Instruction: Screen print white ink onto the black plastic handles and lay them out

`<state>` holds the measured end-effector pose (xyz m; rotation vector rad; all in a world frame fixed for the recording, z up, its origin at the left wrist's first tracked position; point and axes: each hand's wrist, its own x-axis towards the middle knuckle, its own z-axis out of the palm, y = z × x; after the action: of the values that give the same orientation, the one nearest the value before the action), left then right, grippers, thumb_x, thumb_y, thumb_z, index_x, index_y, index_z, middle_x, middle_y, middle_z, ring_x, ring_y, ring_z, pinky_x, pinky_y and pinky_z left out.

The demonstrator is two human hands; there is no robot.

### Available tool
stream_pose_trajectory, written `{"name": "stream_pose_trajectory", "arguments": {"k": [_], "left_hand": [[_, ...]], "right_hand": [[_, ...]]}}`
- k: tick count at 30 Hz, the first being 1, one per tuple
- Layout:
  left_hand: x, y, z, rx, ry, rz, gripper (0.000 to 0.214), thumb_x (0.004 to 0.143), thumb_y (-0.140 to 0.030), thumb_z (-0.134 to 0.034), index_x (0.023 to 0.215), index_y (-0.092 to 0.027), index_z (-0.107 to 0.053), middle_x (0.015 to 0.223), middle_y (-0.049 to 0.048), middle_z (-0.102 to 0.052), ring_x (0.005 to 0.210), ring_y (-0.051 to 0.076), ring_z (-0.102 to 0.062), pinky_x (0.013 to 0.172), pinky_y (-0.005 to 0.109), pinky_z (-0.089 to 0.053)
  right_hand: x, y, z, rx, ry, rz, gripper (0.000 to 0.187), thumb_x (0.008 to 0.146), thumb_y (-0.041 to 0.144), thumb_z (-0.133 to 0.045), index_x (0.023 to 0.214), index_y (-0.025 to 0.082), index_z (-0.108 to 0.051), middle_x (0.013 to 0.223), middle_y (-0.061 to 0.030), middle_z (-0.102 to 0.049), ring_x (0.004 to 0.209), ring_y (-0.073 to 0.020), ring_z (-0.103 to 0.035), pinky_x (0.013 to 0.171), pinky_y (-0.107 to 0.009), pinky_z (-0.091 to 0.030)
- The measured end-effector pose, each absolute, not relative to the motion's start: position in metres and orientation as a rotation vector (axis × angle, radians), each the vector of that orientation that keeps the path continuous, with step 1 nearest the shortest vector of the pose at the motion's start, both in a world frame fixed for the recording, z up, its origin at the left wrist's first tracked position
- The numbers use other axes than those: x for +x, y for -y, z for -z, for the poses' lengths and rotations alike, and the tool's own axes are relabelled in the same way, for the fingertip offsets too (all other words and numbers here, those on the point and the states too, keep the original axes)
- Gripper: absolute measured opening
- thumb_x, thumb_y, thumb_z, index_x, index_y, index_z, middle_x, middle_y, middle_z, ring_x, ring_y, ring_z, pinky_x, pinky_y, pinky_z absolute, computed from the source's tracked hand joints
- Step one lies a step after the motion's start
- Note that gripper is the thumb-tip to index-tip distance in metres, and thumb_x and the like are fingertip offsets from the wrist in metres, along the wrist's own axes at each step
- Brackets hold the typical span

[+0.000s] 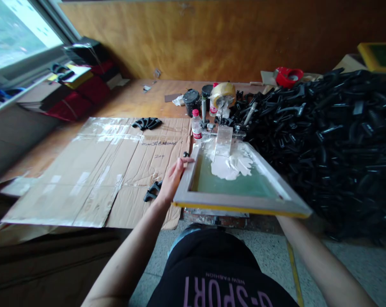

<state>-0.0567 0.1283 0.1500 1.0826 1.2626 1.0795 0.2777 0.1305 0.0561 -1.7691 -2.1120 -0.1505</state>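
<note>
My left hand (173, 181) grips the left side of a wooden screen-printing frame (240, 205), thumb over its top edge. The frame is tilted up at its near side. Its green mesh (240, 181) carries a smear of white ink (229, 164) and a clear squeegee (223, 140). My right hand is hidden under the frame; only the forearm (311, 251) shows, reaching beneath the near right corner. A black plastic part (152, 190) lies on the cardboard just left of my left wrist.
Flattened, taped cardboard (93, 170) covers the floor at left, with a few black parts (146, 123) on it. A large heap of black plastic parts (333, 140) fills the right. Bottles (196, 125), ink tubs (191, 101) and a tape roll (223, 94) stand behind the frame.
</note>
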Motion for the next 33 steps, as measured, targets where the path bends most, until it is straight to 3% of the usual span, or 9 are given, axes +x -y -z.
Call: {"name": "stream_pose_trajectory", "arguments": {"k": [3,6,8,12,16,20,28,31,33], "left_hand": [[-0.066,-0.104,-0.101,1.029,-1.312,-0.844,0.062,0.084,-0.058,-0.057,0.133,-0.02,-0.057,0.076,0.0011,-0.064,0.057,0.011,-0.053,0.049,0.02,-0.039],[-0.065,-0.099,-0.056,1.062,-1.395,-0.759,0.074,0.084,-0.051,-0.061,0.149,-0.023,-0.039,0.077,-0.0002,-0.064,0.059,0.011,-0.055,0.052,0.02,-0.039],[-0.062,-0.101,-0.037,1.114,-1.465,-0.715,0.072,0.085,-0.049,-0.059,0.149,-0.023,-0.039,0.077,0.0,-0.064,0.062,0.012,-0.056,0.055,0.021,-0.04],[-0.063,-0.106,-0.026,1.158,-1.54,-0.66,0.064,0.084,-0.048,-0.06,0.141,-0.021,-0.051,0.086,0.004,-0.07,0.075,0.017,-0.063,0.064,0.024,-0.046],[-0.064,-0.104,-0.024,1.145,-1.549,-0.653,0.06,0.084,-0.048,-0.059,0.137,-0.021,-0.054,0.093,0.0052,-0.072,0.08,0.019,-0.065,0.071,0.027,-0.049],[-0.062,-0.103,-0.024,1.154,-1.554,-0.654,0.055,0.085,-0.049,-0.057,0.131,-0.019,-0.059,0.095,0.0059,-0.072,0.081,0.019,-0.065,0.073,0.028,-0.05],[-0.062,-0.103,-0.037,1.15,-1.538,-0.652,0.054,0.082,-0.05,-0.06,0.125,-0.017,-0.062,0.088,0.0056,-0.072,0.076,0.019,-0.065,0.066,0.026,-0.049],[-0.061,-0.102,-0.041,1.134,-1.536,-0.652,0.056,0.083,-0.05,-0.059,0.126,-0.016,-0.061,0.085,0.0052,-0.071,0.072,0.018,-0.064,0.063,0.024,-0.048],[-0.062,-0.101,-0.047,1.13,-1.531,-0.645,0.06,0.083,-0.05,-0.06,0.133,-0.017,-0.056,0.082,0.0043,-0.07,0.066,0.016,-0.061,0.058,0.023,-0.045]], "right_hand": [[0.281,-0.159,-0.083,-1.747,1.945,0.178,0.029,0.093,0.022,-0.049,0.115,0.014,-0.068,0.113,-0.0127,-0.067,0.103,-0.0214,-0.064,0.089,-0.036,-0.055],[0.242,-0.187,-0.105,-1.613,2.009,0.12,0.059,0.081,0.028,-0.071,0.136,0.017,-0.053,0.143,-0.0171,-0.045,0.127,-0.0332,-0.047,0.103,-0.05,-0.043],[0.209,-0.197,-0.11,-1.574,2.2,0.025,0.055,0.079,0.028,-0.074,0.13,0.016,-0.055,0.136,-0.0168,-0.05,0.124,-0.0341,-0.046,0.101,-0.05,-0.042],[0.179,-0.178,-0.097,-1.533,2.558,-0.151,0.01,0.086,0.016,-0.059,0.095,0.016,-0.064,0.095,-0.0106,-0.065,0.096,-0.025,-0.056,0.083,-0.035,-0.044],[0.197,-0.134,-0.091,-1.214,2.804,-0.128,0.019,0.085,0.004,-0.048,0.088,0.015,-0.064,0.087,-0.0086,-0.065,0.087,-0.022,-0.055,0.072,-0.031,-0.04],[0.214,-0.126,-0.104,-0.906,2.935,-0.289,0.012,0.081,0.007,-0.055,0.079,0.017,-0.062,0.08,-0.0046,-0.063,0.079,-0.019,-0.054,0.067,-0.029,-0.037],[0.201,-0.105,-0.08,-1.007,2.761,-0.047,0.024,0.087,0.005,-0.045,0.094,0.013,-0.066,0.09,-0.0102,-0.065,0.086,-0.0209,-0.054,0.07,-0.031,-0.039],[0.204,-0.105,-0.085,-0.991,2.771,-0.177,0.016,0.088,0.012,-0.052,0.09,0.016,-0.067,0.085,-0.007,-0.066,0.082,-0.019,-0.056,0.07,-0.029,-0.041],[0.201,-0.124,-0.1,-1.137,2.682,-0.223,0.014,0.09,0.02,-0.057,0.099,0.018,-0.068,0.088,-0.0054,-0.067,0.083,-0.0182,-0.059,0.071,-0.028,-0.042]]}}
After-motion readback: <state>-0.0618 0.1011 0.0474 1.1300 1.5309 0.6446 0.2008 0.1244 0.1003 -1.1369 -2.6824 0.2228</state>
